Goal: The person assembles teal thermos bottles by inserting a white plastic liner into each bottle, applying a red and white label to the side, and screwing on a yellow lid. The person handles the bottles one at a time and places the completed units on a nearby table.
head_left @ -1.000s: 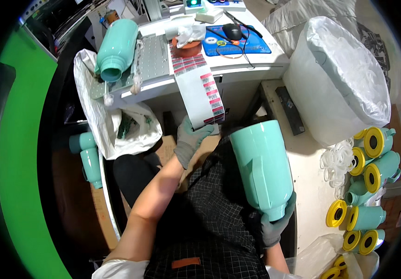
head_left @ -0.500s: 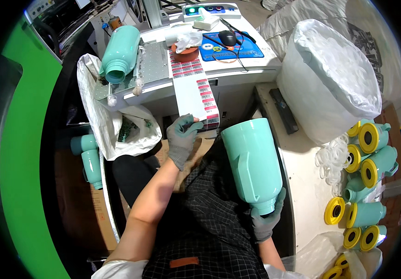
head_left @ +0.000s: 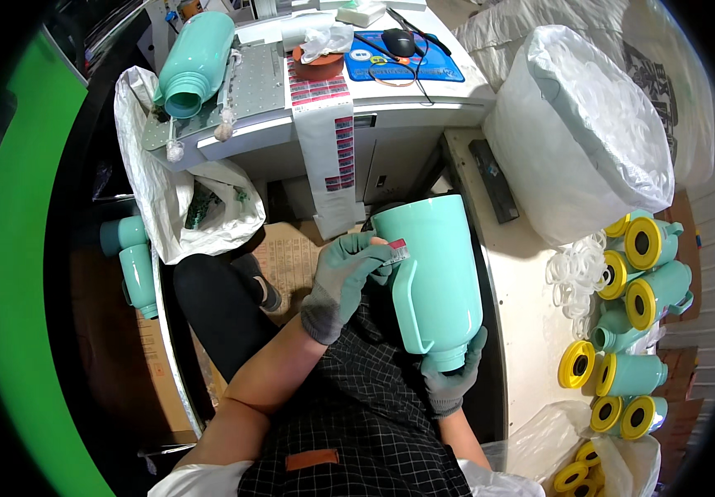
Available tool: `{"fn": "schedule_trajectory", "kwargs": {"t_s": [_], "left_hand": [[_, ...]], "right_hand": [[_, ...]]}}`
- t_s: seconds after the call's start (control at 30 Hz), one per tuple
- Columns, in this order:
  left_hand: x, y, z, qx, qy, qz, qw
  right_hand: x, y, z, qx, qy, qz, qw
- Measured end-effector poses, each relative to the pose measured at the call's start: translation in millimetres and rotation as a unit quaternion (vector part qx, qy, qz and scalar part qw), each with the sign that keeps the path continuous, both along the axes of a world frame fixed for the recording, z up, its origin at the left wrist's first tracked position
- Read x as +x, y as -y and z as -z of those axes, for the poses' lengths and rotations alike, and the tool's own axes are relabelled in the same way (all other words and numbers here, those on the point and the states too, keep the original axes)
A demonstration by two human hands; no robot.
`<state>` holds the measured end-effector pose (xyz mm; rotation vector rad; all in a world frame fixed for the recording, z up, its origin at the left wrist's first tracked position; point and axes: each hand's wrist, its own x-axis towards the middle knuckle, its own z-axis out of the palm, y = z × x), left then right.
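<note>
Left hand [head_left: 345, 277] has a little red-and-pale sticker [head_left: 399, 250] pinched, right hand [head_left: 454, 379] cups the neck of a mint jug [head_left: 447, 290] tipped neck-down over the lap. Sticker's off the strip [head_left: 323, 137], looks like it isn't on the jug yet. Handle [head_left: 401, 308] sits awkwardly close. Another jug [head_left: 198, 62] lies on the tabletop [head_left: 386, 94]; big white bag [head_left: 540, 149] off right.

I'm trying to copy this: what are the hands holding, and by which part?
The right hand holds a mint-green cylindrical jug at its narrow neck; the left hand pinches a small red-and-white rectangular sticker by its left end.
</note>
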<state>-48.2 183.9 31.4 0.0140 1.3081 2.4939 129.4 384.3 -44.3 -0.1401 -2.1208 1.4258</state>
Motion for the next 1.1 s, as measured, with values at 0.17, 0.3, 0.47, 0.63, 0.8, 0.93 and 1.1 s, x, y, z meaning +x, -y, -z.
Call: {"fn": "schedule_trajectory", "kwargs": {"t_s": [0.17, 0.3, 0.47, 0.63, 0.8, 0.93, 1.1], "left_hand": [[1, 3, -4, 0.008, 0.01, -0.007, 1.0], [1, -1, -5, -0.042, 0.041, -0.07, 0.996], [-34, 60, 47, -0.417, 0.0, -0.04, 0.908], [-82, 161, 1, -0.656, -0.268, -0.285, 0.645], [-191, 257, -43, -0.811, -0.456, -0.309, 0.196], [-213, 287, -58, -0.802, -0.507, -0.244, 0.2], [-55, 241, -104, -0.706, -0.512, -0.36, 0.331]], "right_hand": [[5, 0, 4, -0.029, 0.029, -0.035, 0.999], [3, 1, -4, 0.004, 0.031, -0.061, 0.998], [6, -4, -16, -0.067, 0.095, -0.032, 0.993], [-24, -19, -27, -0.095, 0.033, 0.007, 0.995], [-82, -4, -57, -0.172, -0.054, -0.052, 0.982], [-142, 22, -89, -0.167, -0.084, -0.067, 0.98], [-216, 41, -115, -0.028, -0.133, -0.102, 0.985]]}}
